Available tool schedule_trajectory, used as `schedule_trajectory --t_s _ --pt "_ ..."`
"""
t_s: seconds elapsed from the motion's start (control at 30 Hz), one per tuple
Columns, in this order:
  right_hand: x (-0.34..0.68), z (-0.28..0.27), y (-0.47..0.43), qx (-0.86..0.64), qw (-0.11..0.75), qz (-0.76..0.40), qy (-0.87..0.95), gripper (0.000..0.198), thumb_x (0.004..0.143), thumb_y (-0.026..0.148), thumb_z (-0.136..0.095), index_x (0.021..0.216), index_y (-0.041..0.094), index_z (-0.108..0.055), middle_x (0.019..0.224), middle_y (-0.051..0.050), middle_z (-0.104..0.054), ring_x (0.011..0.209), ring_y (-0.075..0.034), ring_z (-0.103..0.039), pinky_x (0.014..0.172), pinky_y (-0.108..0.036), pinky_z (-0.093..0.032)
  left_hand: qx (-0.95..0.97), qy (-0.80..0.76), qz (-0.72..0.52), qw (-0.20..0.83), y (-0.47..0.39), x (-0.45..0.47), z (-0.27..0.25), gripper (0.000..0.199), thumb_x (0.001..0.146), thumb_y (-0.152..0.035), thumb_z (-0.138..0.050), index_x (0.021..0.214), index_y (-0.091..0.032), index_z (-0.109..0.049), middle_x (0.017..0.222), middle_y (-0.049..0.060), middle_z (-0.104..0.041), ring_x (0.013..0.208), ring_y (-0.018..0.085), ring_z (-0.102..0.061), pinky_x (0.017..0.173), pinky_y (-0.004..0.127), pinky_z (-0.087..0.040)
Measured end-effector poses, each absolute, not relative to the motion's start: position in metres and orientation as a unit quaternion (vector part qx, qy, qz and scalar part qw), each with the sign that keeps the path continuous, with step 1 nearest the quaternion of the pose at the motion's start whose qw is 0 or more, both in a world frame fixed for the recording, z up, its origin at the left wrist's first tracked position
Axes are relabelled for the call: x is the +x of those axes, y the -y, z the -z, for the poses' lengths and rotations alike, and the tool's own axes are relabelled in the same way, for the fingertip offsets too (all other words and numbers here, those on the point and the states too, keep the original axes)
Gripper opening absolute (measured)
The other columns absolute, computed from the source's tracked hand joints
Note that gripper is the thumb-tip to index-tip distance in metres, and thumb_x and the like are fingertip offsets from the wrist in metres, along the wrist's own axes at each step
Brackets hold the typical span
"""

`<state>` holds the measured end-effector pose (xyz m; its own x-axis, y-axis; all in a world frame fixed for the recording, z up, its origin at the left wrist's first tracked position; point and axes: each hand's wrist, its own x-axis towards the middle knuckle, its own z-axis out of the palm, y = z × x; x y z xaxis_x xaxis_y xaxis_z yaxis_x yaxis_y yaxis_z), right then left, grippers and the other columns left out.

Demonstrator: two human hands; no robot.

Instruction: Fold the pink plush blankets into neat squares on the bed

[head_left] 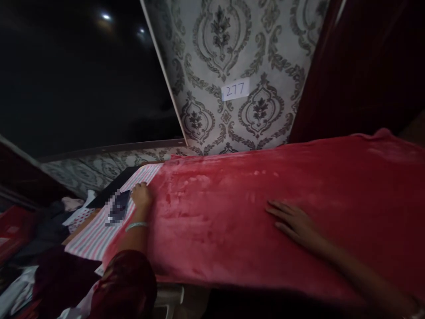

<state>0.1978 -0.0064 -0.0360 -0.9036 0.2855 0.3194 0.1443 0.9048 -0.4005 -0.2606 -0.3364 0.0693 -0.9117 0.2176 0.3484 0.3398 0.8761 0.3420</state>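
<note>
A wide sheet of red plush cloth [226, 230] lies spread over most of the surface [111, 188], which shows as black at its far left corner; the cloth runs from the far edge to the near edge, its pile brushed into lighter and darker patches. Beyond the surface's far edge, toward the left, stands a large glossy black rectangular panel [83, 79] with a thin pale frame, next to a wall [226, 57] papered in grey and off-white damask, with a dark reddish-brown panel [372, 57] farther right. A heap of mixed dark and pale clothes [63, 270] lies just off the left edge. A pink, white and grey striped cloth [89, 239] covers the surface's left end, meeting the red cloth. A dark maroon sleeve [122, 283] covers part of the left arm. The right hand [294, 221] rests open, palm down on the red cloth, fingers pointing left. The left hand [141, 196] has its fingers curled where the two cloths meet; whether it grips either cannot be told. Near it, on the striped cloth, is a dark, pixelated patch [119, 207]. A white paper label [235, 89] reading 277 is on the wall, and a pale green bracelet [136, 225] circles the left wrist.
</note>
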Motion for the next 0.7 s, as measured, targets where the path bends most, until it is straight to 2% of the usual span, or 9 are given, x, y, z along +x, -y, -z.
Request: schedule_trajectory --t_s 0.07,0.17,0.23,0.33,0.47,0.6,0.7 --pt "0.195 0.022 0.0 -0.1 0.188 -0.222 0.951 0.043 0.094 0.042 -0.052 0.13 0.028 -0.069 0.141 -0.01 -0.063 0.127 -0.032 -0.06 0.105 -0.054 -0.049 -0.222 0.937 0.235 0.13 0.319 -0.256 -0.067 0.024 0.084 -0.018 -0.052 0.098 -0.013 -0.07 0.116 0.022 -0.068 0.12 0.036 -0.059 0.096 0.045 -0.047" --pt "0.18 -0.003 -0.019 -0.125 0.228 -0.268 0.928 0.029 0.09 0.033 -0.052 0.106 0.024 -0.076 0.108 -0.009 -0.077 0.097 -0.026 -0.071 0.086 -0.04 -0.057 -0.317 0.899 0.297 0.06 0.294 -0.246 -0.055 0.019 0.084 -0.03 -0.055 0.083 -0.017 -0.069 0.09 0.009 -0.073 0.092 0.024 -0.067 0.083 0.033 -0.052" --pt "0.165 -0.017 -0.032 -0.15 0.26 -0.27 0.915 0.021 0.086 0.028 -0.054 0.09 0.022 -0.073 0.09 -0.007 -0.076 0.08 -0.022 -0.069 0.074 -0.034 -0.055 -0.361 0.87 0.335 0.025 0.285 -0.238 -0.046 0.026 0.085 -0.039 -0.055 0.082 -0.018 -0.069 0.082 0.006 -0.073 0.082 0.02 -0.067 0.076 0.03 -0.053" --pt "0.14 -0.024 -0.046 -0.14 0.268 -0.273 0.913 0.011 0.079 0.025 -0.058 0.076 0.021 -0.068 0.076 -0.004 -0.071 0.07 -0.019 -0.064 0.066 -0.03 -0.051 -0.41 0.834 0.368 -0.008 0.287 -0.229 -0.038 0.035 0.083 -0.049 -0.057 0.082 -0.017 -0.071 0.082 0.006 -0.073 0.08 0.02 -0.066 0.074 0.03 -0.054" --pt "0.125 -0.005 -0.055 -0.122 0.267 -0.308 0.905 0.011 0.079 0.032 -0.063 0.079 0.023 -0.068 0.079 -0.005 -0.07 0.072 -0.02 -0.063 0.068 -0.033 -0.052 -0.451 0.808 0.378 -0.014 0.307 -0.228 -0.035 0.035 0.082 -0.052 -0.06 0.081 -0.019 -0.072 0.089 0.007 -0.073 0.086 0.021 -0.067 0.082 0.034 -0.054" --pt "0.128 0.02 -0.058 -0.129 0.272 -0.332 0.894 0.025 0.08 0.045 -0.066 0.093 0.023 -0.07 0.089 -0.008 -0.071 0.074 -0.022 -0.064 0.068 -0.035 -0.053 -0.478 0.801 0.361 -0.008 0.319 -0.238 -0.03 0.024 0.08 -0.043 -0.068 0.084 -0.019 -0.071 0.093 0.007 -0.073 0.09 0.021 -0.066 0.089 0.037 -0.053" --pt "0.131 0.027 -0.058 -0.129 0.272 -0.316 0.9 0.026 0.083 0.046 -0.063 0.093 0.024 -0.071 0.092 -0.008 -0.071 0.079 -0.024 -0.065 0.071 -0.038 -0.054 -0.486 0.802 0.349 0.004 0.318 -0.244 -0.025 0.018 0.079 -0.035 -0.07 0.088 -0.019 -0.071 0.094 0.007 -0.072 0.092 0.021 -0.064 0.091 0.039 -0.051"
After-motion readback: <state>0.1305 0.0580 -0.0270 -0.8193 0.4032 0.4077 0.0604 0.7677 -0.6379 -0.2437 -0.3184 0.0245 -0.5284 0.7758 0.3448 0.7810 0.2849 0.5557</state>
